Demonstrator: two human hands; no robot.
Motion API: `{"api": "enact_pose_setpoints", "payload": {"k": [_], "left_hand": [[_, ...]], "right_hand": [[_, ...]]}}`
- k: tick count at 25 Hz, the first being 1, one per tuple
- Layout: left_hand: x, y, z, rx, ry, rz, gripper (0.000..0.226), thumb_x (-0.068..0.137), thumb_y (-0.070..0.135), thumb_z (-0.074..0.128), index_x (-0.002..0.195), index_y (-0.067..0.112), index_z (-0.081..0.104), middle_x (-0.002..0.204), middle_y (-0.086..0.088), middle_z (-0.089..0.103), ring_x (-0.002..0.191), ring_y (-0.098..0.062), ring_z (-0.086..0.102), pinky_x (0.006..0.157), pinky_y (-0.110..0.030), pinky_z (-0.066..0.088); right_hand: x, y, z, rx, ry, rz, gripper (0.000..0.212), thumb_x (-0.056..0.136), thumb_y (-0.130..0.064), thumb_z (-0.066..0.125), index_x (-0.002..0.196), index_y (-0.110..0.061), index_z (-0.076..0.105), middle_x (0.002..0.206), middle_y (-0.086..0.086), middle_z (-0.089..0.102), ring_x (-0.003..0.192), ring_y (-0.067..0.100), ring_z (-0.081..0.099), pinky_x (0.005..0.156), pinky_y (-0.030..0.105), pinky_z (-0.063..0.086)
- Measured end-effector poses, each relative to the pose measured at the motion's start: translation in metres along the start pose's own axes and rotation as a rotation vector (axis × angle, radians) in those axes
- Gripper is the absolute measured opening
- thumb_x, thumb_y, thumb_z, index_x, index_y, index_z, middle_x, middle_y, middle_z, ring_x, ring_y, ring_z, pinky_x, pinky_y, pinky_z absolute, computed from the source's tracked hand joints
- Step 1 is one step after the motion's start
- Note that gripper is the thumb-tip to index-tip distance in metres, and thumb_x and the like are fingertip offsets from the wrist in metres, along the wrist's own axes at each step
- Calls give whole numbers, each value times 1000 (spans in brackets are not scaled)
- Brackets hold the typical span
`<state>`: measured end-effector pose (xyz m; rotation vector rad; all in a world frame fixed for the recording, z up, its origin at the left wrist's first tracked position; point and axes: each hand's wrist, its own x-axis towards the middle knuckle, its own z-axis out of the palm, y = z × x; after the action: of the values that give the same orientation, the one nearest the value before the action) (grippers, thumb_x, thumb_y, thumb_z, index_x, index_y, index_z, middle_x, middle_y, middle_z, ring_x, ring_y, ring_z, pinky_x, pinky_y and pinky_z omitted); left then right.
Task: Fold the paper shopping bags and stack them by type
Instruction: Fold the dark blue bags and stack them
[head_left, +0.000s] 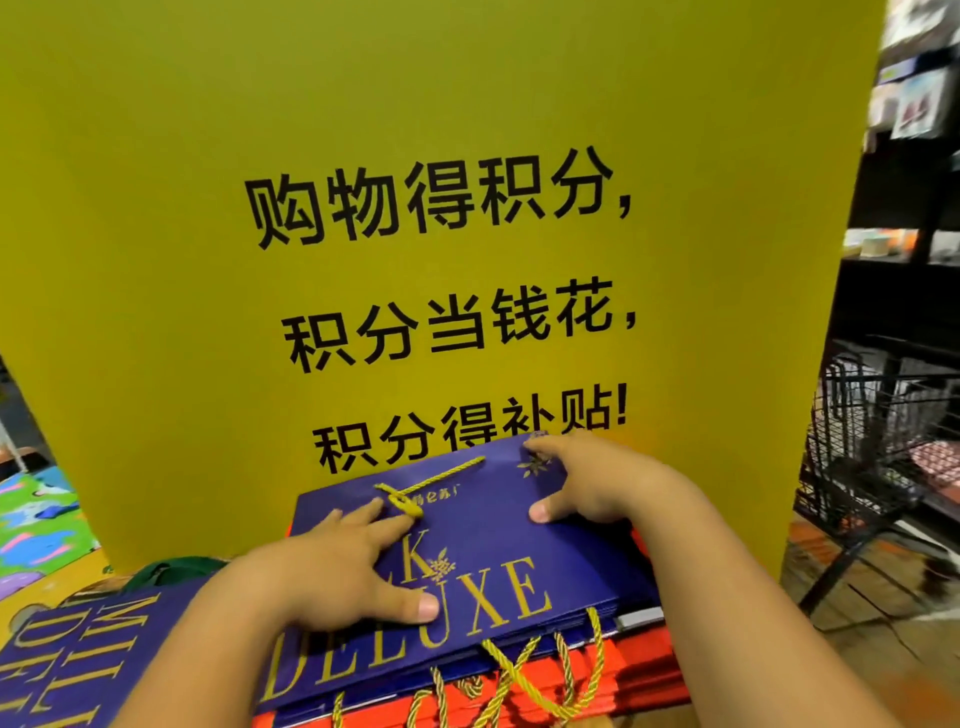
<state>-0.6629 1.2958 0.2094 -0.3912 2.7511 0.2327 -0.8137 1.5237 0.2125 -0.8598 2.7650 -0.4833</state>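
Pressing flat, both hands sit on the navy paper bag (483, 545), which lies folded on top of the navy stack (602, 621), itself resting on red bags (644, 667). The left hand (332, 566) is nearer, fingers straight and spread, fingertips touching the gold cord (415, 491). The right hand (592, 483) reaches the far right corner, splayed flat, gripping nothing. The bag runs away from the person, angled right, so a smoothing push along that line looks likely. Gold lettering reads "K" and "DELUXE". A second navy bag (104, 644) at left shows "MIL". Behind, the yellow sign (363, 156) reads "购物得积分,积分当钱花,积分得补贴!"
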Motion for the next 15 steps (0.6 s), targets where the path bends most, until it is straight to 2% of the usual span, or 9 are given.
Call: {"api": "enact_pose_setpoints", "payload": {"k": [2, 5, 6, 8, 10, 15], "left_hand": [[8, 6, 8, 11, -13, 41, 146, 21, 108, 23, 152, 50, -4, 161, 16, -20, 151, -24, -15, 119, -59, 0], [26, 12, 22, -52, 196, 44, 131, 36, 105, 10, 153, 48, 1, 162, 19, -17, 151, -21, -17, 115, -66, -6], [32, 13, 28, -58, 258, 32, 126, 40, 103, 6, 153, 47, 2, 162, 20, -15, 151, -19, -17, 115, -66, -6], [39, 13, 39, -34, 325, 4, 121, 45, 101, 1, 153, 46, -1, 162, 21, -15, 150, -17, -18, 114, -66, -6], [41, 15, 49, 16, 355, -15, 117, 49, 99, -1, 153, 45, -6, 161, 20, -20, 149, -17, -22, 112, -68, -9], [45, 18, 52, 51, 339, -24, 110, 56, 97, 0, 153, 46, -11, 159, 18, -26, 148, -20, -25, 110, -71, -11]], "right_hand": [[0, 2, -5, -42, -27, 4, 74, 90, -39, 71, 154, -34, 32, 161, 4, 29, 145, 29, 32, 116, 40, 31], [4, -6, 1, -186, -12, -12, 63, 101, -26, 54, 157, -25, 25, 166, 6, -16, 153, 32, -7, 123, 49, 8], [5, -12, 7, -198, -27, -38, 64, 103, -26, 47, 159, -24, 16, 165, 6, -21, 152, 30, -14, 123, 51, 0], [9, -20, 26, -240, -114, -53, 73, 103, -53, 33, 159, -26, -5, 164, 4, -24, 151, 26, -20, 121, 51, -10], [11, -19, 44, -277, -183, -4, 92, 91, -79, 25, 156, -29, -19, 160, 1, -32, 149, 24, -28, 120, 52, -14], [10, -11, 55, -247, -152, 4, 103, 83, -86, 30, 154, -33, -23, 159, -1, -36, 147, 21, -31, 120, 51, -15]]}}
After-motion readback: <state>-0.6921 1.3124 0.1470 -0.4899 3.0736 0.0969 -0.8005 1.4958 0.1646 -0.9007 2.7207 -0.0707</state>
